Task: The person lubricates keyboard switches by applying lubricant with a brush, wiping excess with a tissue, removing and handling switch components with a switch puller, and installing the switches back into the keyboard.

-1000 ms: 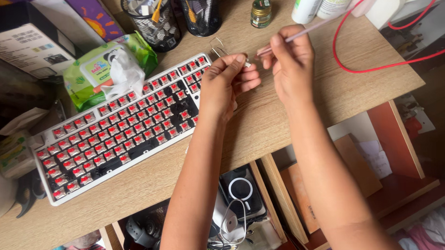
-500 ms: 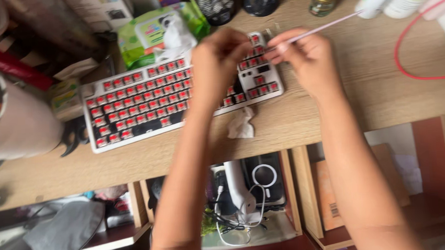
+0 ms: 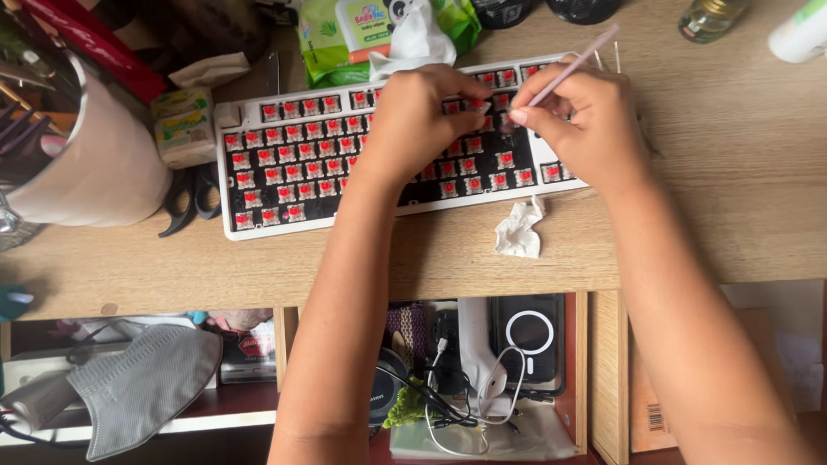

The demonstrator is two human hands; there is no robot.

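Note:
A white keyboard point(image 3: 294, 223) with its keycaps off shows rows of red switches on the wooden desk point(image 3: 733, 185). My left hand point(image 3: 423, 117) hovers over the keyboard's right half, fingertips pinched on a small piece I cannot make out. My right hand point(image 3: 584, 126) grips a thin pink stick point(image 3: 577, 62) like a pen, its lower end pointing down at the switches beside my left fingertips. A crumpled white tissue point(image 3: 521, 229) lies on the desk just in front of the keyboard.
A green wet-wipe pack point(image 3: 360, 19) sits behind the keyboard. Black scissors point(image 3: 188, 199) and a white mug point(image 3: 90, 161) stand at the left. A small glass jar point(image 3: 713, 9) and white bottles point(image 3: 814, 26) are at the back right. Open shelves with cables lie below the desk edge.
The view has swung left, so the keyboard now sits centred. Both hands have come down from above the desk onto the keyboard's right half, still holding the stick and the small piece.

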